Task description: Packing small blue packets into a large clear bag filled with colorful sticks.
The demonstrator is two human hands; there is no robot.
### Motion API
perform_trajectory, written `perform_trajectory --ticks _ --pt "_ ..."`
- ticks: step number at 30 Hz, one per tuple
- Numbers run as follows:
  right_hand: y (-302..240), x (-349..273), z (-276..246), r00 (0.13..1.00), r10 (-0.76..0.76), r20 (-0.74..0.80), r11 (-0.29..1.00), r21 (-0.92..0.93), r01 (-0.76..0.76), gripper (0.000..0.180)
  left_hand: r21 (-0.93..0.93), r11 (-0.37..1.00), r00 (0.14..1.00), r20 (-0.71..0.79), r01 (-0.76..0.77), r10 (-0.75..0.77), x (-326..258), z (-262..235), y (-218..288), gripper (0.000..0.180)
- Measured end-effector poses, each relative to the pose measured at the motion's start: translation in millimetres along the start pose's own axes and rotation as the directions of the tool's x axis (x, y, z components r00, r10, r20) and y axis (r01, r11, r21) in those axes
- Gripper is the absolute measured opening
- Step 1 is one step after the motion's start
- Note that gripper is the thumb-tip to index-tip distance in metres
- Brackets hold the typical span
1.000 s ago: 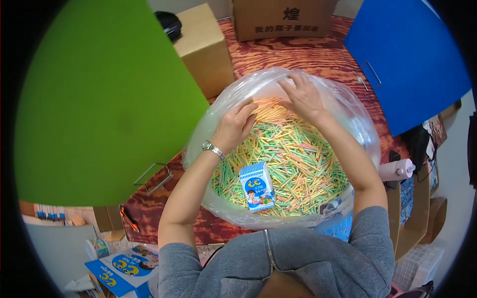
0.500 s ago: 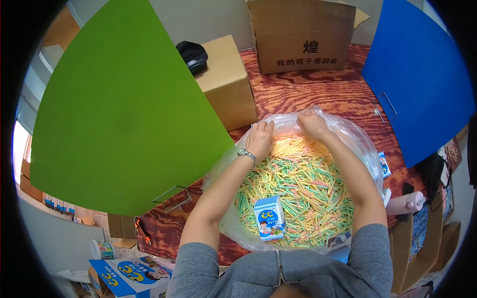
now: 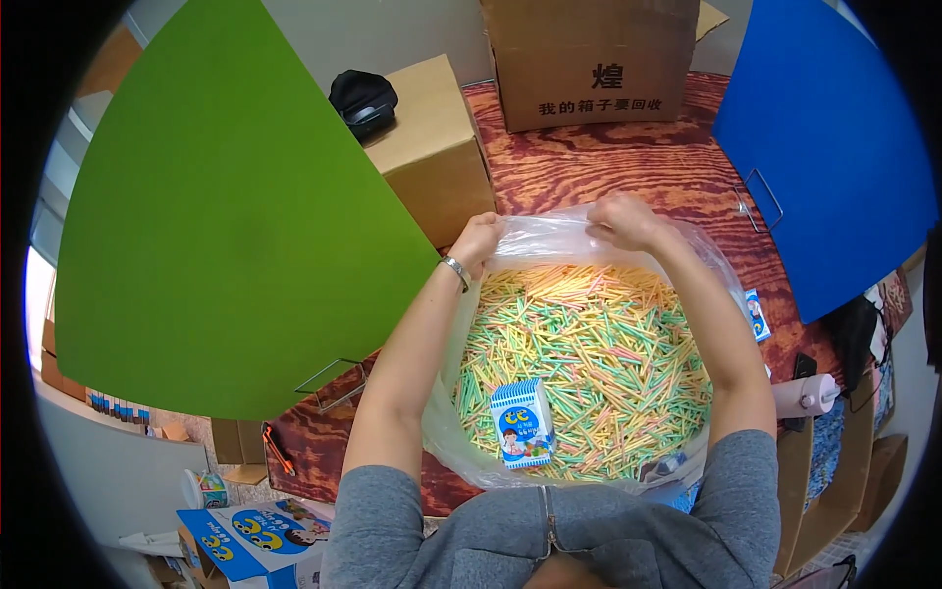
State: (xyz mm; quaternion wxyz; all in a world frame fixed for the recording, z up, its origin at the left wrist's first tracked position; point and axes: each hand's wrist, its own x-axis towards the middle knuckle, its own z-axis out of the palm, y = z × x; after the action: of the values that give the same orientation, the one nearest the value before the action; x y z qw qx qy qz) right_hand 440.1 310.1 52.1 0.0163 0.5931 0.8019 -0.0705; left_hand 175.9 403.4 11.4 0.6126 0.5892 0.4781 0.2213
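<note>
A clear plastic bag (image 3: 546, 236), its mouth wide open, holds a heap of thin pastel sticks (image 3: 608, 358) in yellow, green and pink. At the far side, my left hand (image 3: 480, 241), with a watch at the wrist, pinches the bag's rim. My right hand (image 3: 624, 222) is closed on the same rim further right, and the film is pulled taut between the two. On the near left of the sticks lies a small blue-and-white packet (image 3: 523, 424). A dark, partly hidden object lies at the bag's near right edge.
Green (image 3: 226, 236) and blue (image 3: 834, 167) panels on wire stands flank the reddish wood-grain table (image 3: 589, 157). Cardboard boxes (image 3: 432, 137) stand at the back. A pink bottle (image 3: 807, 396) and another packet (image 3: 757, 315) lie right of the bag, an orange cutter (image 3: 278, 449) at left.
My left hand has moved left and slightly away from me, drawing the bag's rim up and stretching it. My right hand has shifted slightly up. The whole view has tilted a little.
</note>
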Motion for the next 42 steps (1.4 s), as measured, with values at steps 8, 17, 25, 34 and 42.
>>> perform_trajectory --ticks 8,17,25,34,42 --pt "34 -6 34 0.964 0.236 0.125 0.066 0.987 -0.145 0.027 0.746 0.175 0.565 0.307 -0.642 0.766 -54 35 6 0.030" --pt "-5 -52 20 0.884 -0.182 -0.432 0.962 -0.266 0.068 0.065 0.310 0.915 0.966 0.050 -0.258 0.256 29 -17 -39 0.022" --pt "40 -55 60 0.909 0.416 0.017 0.260 0.956 -0.137 0.028 0.305 0.949 0.994 0.094 -0.082 0.056 21 10 -22 0.029" --pt "53 -72 64 0.926 0.372 0.067 -0.331 0.941 0.065 0.024 0.505 0.048 0.328 0.483 -0.862 0.812 -15 155 17 0.049" --pt "-53 -197 22 0.712 0.461 -0.530 0.882 0.190 -0.431 0.042 0.640 0.337 0.680 0.416 -0.691 0.603 20 167 20 0.017"
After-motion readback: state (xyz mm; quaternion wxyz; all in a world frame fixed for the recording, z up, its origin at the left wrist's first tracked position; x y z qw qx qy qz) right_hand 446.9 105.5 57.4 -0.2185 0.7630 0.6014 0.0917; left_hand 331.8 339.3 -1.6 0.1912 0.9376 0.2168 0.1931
